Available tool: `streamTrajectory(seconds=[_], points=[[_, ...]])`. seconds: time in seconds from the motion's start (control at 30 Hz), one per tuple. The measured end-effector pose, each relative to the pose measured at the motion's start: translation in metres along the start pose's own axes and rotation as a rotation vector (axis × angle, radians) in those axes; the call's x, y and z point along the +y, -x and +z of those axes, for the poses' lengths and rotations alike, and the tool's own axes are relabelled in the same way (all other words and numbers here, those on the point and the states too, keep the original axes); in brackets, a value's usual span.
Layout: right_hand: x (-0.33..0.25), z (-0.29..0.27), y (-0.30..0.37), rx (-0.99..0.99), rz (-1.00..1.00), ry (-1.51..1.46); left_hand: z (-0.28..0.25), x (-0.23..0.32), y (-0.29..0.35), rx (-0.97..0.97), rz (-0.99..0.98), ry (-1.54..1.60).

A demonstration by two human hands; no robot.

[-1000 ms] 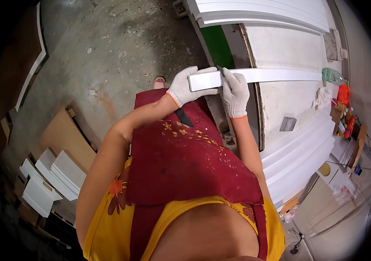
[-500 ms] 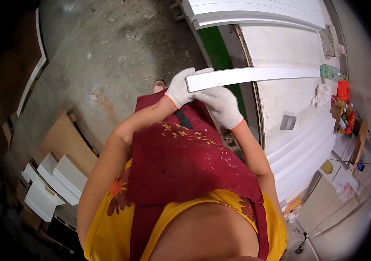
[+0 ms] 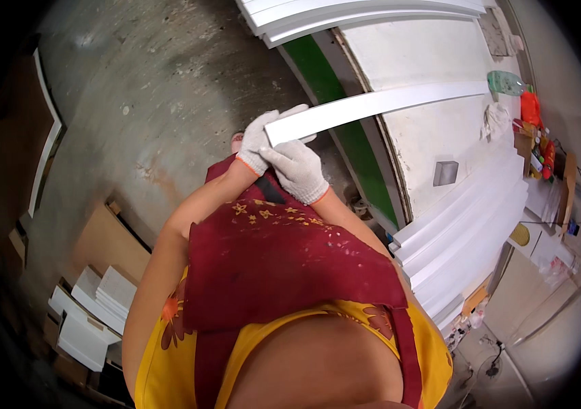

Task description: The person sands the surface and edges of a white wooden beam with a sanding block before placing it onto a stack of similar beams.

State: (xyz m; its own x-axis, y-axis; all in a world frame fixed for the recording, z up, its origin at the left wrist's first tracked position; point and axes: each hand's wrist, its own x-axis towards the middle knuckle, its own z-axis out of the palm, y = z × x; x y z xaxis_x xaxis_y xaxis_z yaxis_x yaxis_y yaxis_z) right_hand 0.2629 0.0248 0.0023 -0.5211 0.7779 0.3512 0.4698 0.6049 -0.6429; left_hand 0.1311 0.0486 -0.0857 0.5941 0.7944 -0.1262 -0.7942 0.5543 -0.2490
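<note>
A long white strip (image 3: 372,103) runs from my hands across a white-topped bench to a clear green-tinted bottle (image 3: 506,82). Its near end is off the bench, in front of my dark red apron. My left hand (image 3: 258,140), in a white knit glove with an orange cuff, supports that end; its fingers pass beneath and show at the far edge. My right hand (image 3: 297,170), gloved alike, is closed against the near edge, thumb toward the strip's end. The fingertips under the strip are hidden.
White boards (image 3: 372,19) lie stacked at the bench's far end, and more long white strips (image 3: 467,235) at the right. A small grey block (image 3: 446,173) and a white cloth (image 3: 496,121) sit on the bench. White panels (image 3: 86,327) stand at the lower left.
The strip's near end has shifted left in the view, with both hands. My right hand has come closer to my left, near the strip's end. The whole view has turned slightly.
</note>
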Motion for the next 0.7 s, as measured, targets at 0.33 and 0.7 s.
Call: streamTrajectory(seconds=[0.33, 0.7], points=[[0.152, -0.126, 0.026, 0.602, 0.821, 0.419, 0.034, -0.002, 0.005, 0.210, 0.023, 0.089], [0.027, -0.028, 0.018, 0.197, 0.198, 0.057, 0.030, 0.006, 0.014, 0.110, 0.087, -0.266]])
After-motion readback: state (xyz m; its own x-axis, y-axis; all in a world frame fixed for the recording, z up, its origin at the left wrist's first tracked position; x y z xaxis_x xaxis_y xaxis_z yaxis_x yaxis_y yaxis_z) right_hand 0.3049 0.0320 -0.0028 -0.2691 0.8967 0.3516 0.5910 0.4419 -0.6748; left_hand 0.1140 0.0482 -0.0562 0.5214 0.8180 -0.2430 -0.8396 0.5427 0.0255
